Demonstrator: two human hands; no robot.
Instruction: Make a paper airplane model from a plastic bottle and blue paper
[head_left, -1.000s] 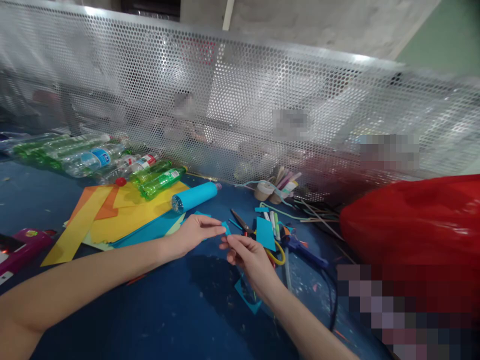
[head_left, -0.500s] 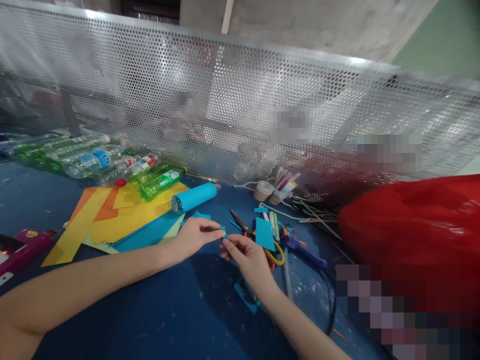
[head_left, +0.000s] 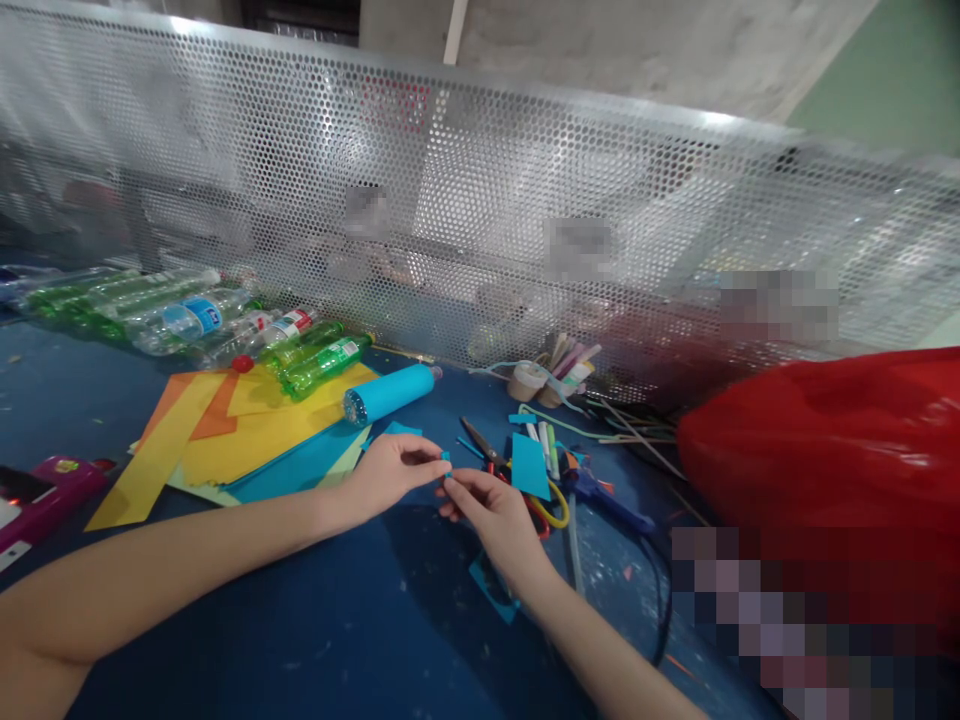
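Note:
A small piece of blue paper (head_left: 446, 458) is pinched between the fingertips of both hands. My left hand (head_left: 394, 470) closes on it from the left, and my right hand (head_left: 491, 515) grips it from the lower right. Just beyond them lies a bottle wrapped in blue paper (head_left: 391, 395), on its side. Close to my right hand are scissors (head_left: 556, 506) with yellow and red handles, partly under a blue paper rectangle (head_left: 530, 466). Below that hand lies a blue paper scrap (head_left: 495, 592) on the dark blue table (head_left: 322, 630).
Plastic bottles (head_left: 326, 366) line the back left, beside yellow paper sheets (head_left: 262, 425). A blue glue gun (head_left: 611, 502) with a cable lies to the right, near markers (head_left: 544, 442). A red bag (head_left: 832, 450) bulges at right. A perforated metal panel (head_left: 465, 200) bounds the back.
Both hands stay almost in the same place, fingertips still together on the small blue paper. My right hand has shifted very slightly to the left.

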